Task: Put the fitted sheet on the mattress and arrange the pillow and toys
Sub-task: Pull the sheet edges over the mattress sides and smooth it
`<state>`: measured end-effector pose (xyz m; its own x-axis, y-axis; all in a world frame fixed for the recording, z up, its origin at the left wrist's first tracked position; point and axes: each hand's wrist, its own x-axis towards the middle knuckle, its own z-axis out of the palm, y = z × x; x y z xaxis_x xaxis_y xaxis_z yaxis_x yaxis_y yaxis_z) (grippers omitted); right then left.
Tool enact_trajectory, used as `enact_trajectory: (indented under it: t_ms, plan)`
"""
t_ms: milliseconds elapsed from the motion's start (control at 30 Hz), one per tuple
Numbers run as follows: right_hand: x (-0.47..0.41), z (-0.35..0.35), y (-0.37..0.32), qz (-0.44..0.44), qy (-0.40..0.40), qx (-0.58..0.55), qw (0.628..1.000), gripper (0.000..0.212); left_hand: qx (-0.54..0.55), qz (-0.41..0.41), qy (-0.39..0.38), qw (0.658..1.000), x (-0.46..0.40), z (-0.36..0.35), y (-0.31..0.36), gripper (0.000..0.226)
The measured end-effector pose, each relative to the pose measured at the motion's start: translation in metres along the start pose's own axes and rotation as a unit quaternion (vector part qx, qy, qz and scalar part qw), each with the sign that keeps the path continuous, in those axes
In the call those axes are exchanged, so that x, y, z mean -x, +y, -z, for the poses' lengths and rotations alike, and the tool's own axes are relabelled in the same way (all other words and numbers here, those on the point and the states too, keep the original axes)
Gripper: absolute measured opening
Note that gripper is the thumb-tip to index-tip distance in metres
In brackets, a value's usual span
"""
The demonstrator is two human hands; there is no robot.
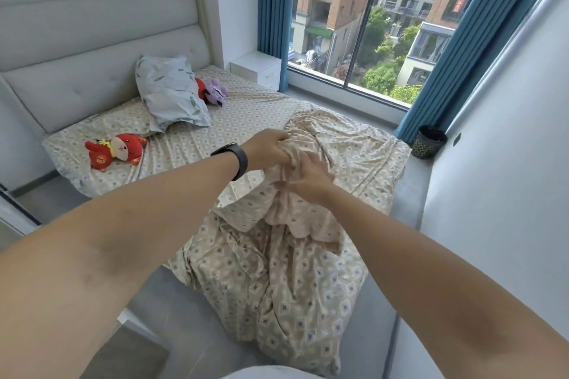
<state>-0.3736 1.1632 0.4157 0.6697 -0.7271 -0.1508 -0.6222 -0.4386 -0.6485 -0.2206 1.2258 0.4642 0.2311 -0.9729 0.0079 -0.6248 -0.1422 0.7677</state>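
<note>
A bunched fold of the fitted sheet [277,271] is held up at the foot of the bed, gathered between both hands. The left hand [271,149] is clenched round the top of the bunch, knuckles toward the headboard [92,49]; the right hand [308,181] is laid just below and nearer the body, its fingers pinched into the same fold, though blur hides how tightly. The two hands are touching or nearly so.

From that grip the cloth is hung straight down toward the floor and is trailed away over the mattress, whose long axis is run from the hands up toward the headboard. The head end is seen already covered in the same pattern, with the pillow [172,95], the red toy [115,151] and the purple toy [215,92] lying on it.

The loose corner is judged to lie below and to the right of the hands, so the right hand is the better placed for it
</note>
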Motion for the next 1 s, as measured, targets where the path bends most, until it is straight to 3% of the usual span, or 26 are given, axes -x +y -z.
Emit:
enact_trajectory:
  t_ms: [67,133,200,300,367,433,533,600,667,733,833,900,1000]
  plan:
    - [-0.005,-0.001,-0.012,0.020,0.038,-0.060,0.997,0.051,0.055,-0.018,0.036,0.998,-0.006,-0.005,0.012,0.012]
    - [-0.008,0.010,-0.015,-0.004,0.113,-0.158,0.981,0.019,0.120,-0.017,0.053,0.991,-0.006,-0.005,0.012,0.029]
    - [-0.010,0.025,-0.013,-0.028,0.145,-0.268,0.952,0.025,0.136,-0.009,-0.006,0.991,0.003,-0.005,-0.001,0.051]
    - [-0.011,0.042,-0.015,-0.039,0.129,-0.387,0.912,0.024,-0.025,0.014,-0.090,0.996,0.010,-0.018,-0.037,0.070]
    - [-0.012,0.049,-0.021,-0.034,0.092,-0.440,0.893,0.020,-0.137,0.026,-0.041,0.989,0.008,-0.030,-0.058,0.047]
    - [-0.013,0.056,-0.021,-0.020,0.064,-0.486,0.871,0.017,-0.119,0.068,-0.005,0.990,0.003,-0.038,-0.068,0.037]
    - [-0.011,0.065,-0.022,-0.014,-0.011,-0.556,0.831,0.013,-0.031,0.123,-0.041,0.991,0.002,-0.046,-0.065,0.056]
    - [-0.009,0.065,-0.026,-0.014,-0.047,-0.579,0.814,0.013,-0.047,0.110,-0.069,0.990,-0.001,-0.052,-0.064,0.038]
    - [-0.011,0.067,-0.026,-0.007,-0.017,-0.588,0.809,0.013,-0.107,0.105,-0.086,0.985,-0.007,-0.058,-0.064,0.013]
    - [-0.011,0.074,-0.017,-0.017,0.066,-0.540,0.839,0.012,-0.129,0.127,-0.049,0.982,-0.007,-0.053,-0.072,0.018]
    - [-0.005,0.081,0.012,-0.038,0.173,-0.277,0.945,0.023,-0.163,0.185,0.093,0.965,-0.004,-0.022,-0.092,0.017]
    - [-0.002,0.071,0.027,-0.060,0.155,-0.117,0.979,0.025,-0.129,0.221,0.222,0.941,0.000,0.002,-0.096,0.027]
    - [-0.004,0.043,0.037,-0.088,0.103,-0.047,0.990,0.021,-0.158,0.176,0.313,0.920,0.008,0.031,-0.090,0.021]
